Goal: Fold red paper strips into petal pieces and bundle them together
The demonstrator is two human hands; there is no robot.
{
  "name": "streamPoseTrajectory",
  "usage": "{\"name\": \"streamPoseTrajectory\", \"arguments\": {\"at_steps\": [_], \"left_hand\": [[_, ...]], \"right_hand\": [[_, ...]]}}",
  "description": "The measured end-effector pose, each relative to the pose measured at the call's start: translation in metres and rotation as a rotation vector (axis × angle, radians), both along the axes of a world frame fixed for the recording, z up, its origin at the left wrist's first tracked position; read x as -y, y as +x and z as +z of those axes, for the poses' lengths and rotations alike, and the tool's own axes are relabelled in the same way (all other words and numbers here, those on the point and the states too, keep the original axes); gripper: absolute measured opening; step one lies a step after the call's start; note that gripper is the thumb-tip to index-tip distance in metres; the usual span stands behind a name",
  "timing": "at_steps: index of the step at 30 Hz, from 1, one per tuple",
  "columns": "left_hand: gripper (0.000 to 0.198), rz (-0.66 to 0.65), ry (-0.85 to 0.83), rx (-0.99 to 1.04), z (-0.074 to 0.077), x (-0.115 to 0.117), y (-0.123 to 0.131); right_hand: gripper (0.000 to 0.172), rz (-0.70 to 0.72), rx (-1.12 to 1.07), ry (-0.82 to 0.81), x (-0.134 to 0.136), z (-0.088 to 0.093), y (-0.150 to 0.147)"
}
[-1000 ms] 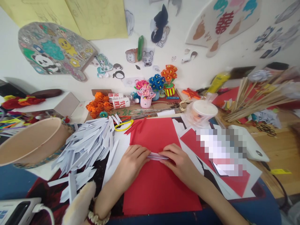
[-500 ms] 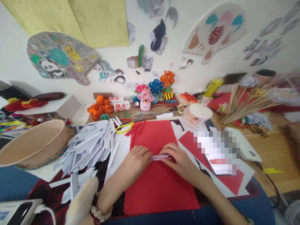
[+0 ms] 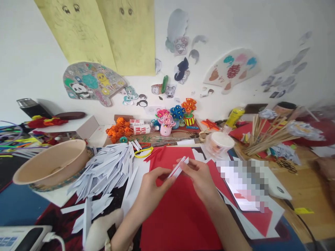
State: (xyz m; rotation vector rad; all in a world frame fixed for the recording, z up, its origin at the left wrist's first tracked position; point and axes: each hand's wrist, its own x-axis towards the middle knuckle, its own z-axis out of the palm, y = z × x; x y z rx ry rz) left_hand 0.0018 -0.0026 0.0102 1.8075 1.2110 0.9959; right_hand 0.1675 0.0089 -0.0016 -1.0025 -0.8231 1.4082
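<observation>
Between my two hands I hold a narrow folded paper strip (image 3: 178,168), white with a thin red line along it, tilted up to the right. My left hand (image 3: 157,183) pinches its lower left end, thumb toward me. The upper right end is gripped by the fingers of my right hand (image 3: 197,174). Both hands are above a large red paper sheet (image 3: 180,212) on the table. Left of it lies a big heap of white paper strips (image 3: 107,170), with a few more folded strips (image 3: 90,211) nearer me.
A beige basin (image 3: 52,162) stands at the left. Yellow-handled scissors (image 3: 143,152) lie behind the red sheet. To the right are a phone (image 3: 243,191), a lidded white tub (image 3: 222,140) and wooden sticks (image 3: 258,136). Potted craft flowers (image 3: 165,127) stand by the wall.
The paper strip has been lifted from the red sheet and tilted, turning its face with the red line into view. My hands rose with it, and the camera view tipped upward.
</observation>
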Motion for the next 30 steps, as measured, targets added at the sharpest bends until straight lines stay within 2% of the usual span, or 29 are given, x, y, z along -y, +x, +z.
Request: {"name": "streamPoseTrajectory", "arguments": {"at_steps": [2,4,6,8,15,22,26,30], "left_hand": [[0.019,0.011,0.033,0.014,0.003,0.0,-0.003],[0.035,0.018,0.1,0.018,0.004,-0.001,-0.006],[0.049,0.018,0.214,-0.005,0.003,-0.002,-0.006],[0.052,0.006,0.328,-0.047,-0.001,-0.003,-0.006],[0.026,-0.042,0.465,-0.093,-0.006,-0.008,-0.013],[0.025,-0.032,0.64,-0.14,-0.007,-0.009,-0.023],[0.023,-0.015,0.621,-0.056,-0.004,-0.007,-0.021],[0.021,0.018,0.521,0.043,-0.006,-0.01,-0.02]], "right_hand": [[0.03,-0.005,-0.09,-0.033,-0.008,0.0,-0.003],[0.028,-0.026,-0.168,-0.094,-0.014,-0.002,-0.005],[0.027,-0.044,-0.228,-0.184,-0.019,-0.004,-0.008],[0.027,-0.043,-0.263,-0.269,-0.021,-0.005,-0.012],[0.029,0.016,-0.257,-0.346,-0.023,-0.005,-0.021],[0.028,0.037,-0.258,-0.353,-0.019,-0.009,-0.03],[0.026,0.017,-0.239,-0.33,-0.015,-0.004,-0.032],[0.027,-0.024,-0.214,-0.286,-0.011,0.003,-0.031]]}}
